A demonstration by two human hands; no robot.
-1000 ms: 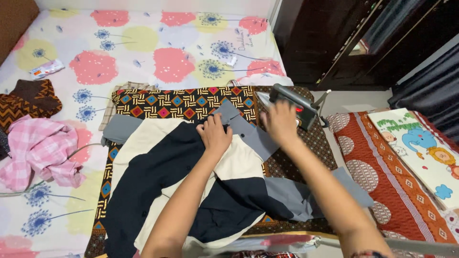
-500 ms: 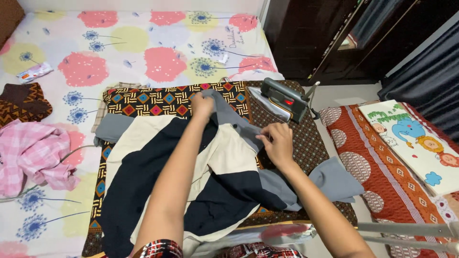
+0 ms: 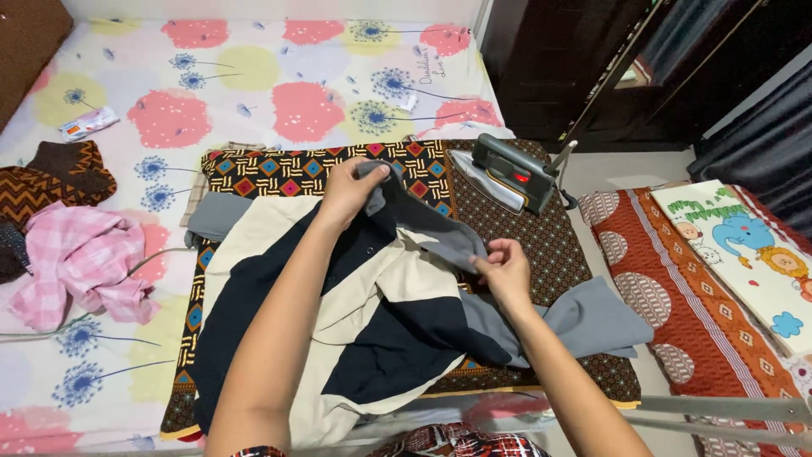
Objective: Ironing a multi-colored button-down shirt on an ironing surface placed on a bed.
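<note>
A navy, cream and grey shirt (image 3: 338, 313) lies spread on a patterned cloth (image 3: 279, 169) over a bed. My left hand (image 3: 351, 190) grips the far end of its grey collar (image 3: 423, 224). At the collar's near end, my right hand (image 3: 503, 271) pinches the grey fabric. The collar is stretched between both hands. A grey electric iron (image 3: 512, 173) rests on its side on the brown part of the cloth, just beyond my right hand.
A pink checked garment (image 3: 76, 262) and a brown zigzag cloth (image 3: 51, 173) lie at the left on the flowered bedsheet (image 3: 211, 85). A red patterned mat (image 3: 685, 288) with an animal picture board (image 3: 744, 245) is at the right. Dark wooden furniture (image 3: 567, 59) stands behind.
My right hand left the iron and came back to the shirt's collar. My left hand slid up to the collar's far end and took hold of it.
</note>
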